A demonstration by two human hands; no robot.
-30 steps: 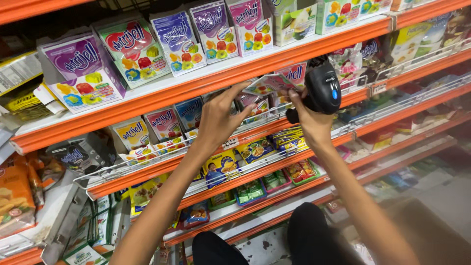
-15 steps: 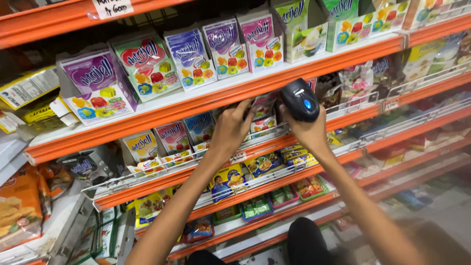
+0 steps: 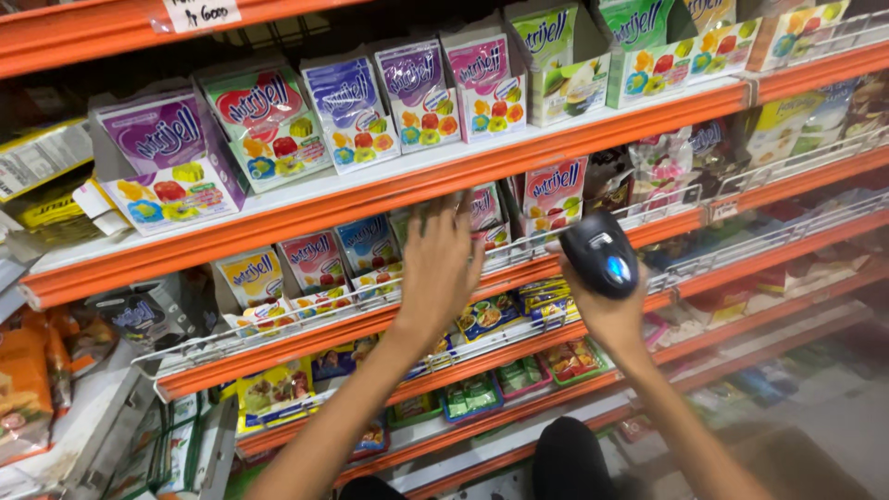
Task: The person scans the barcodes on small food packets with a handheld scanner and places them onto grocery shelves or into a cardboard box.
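the left hand (image 3: 443, 268) was stretched up from 7 o'clock, fingers spread wide, nothing held. its fingertips were laid against the small jelly packets (image 3: 485, 207) on the second orange shelf (image 3: 306, 338). the right hand (image 3: 607, 310) was raised from 5 o'clock and was wrapped tight around one black scanner (image 3: 599, 253), which was kept just at 3 o'clock of the left hand, in front of a pink packet (image 3: 554, 193). on the top shelf (image 3: 389, 190), five jelly boxes (image 3: 352, 111) were counted at 12 o'clock, purple, red, blue, purple, pink, and two green boxes (image 3: 565, 60) at 1 o'clock.
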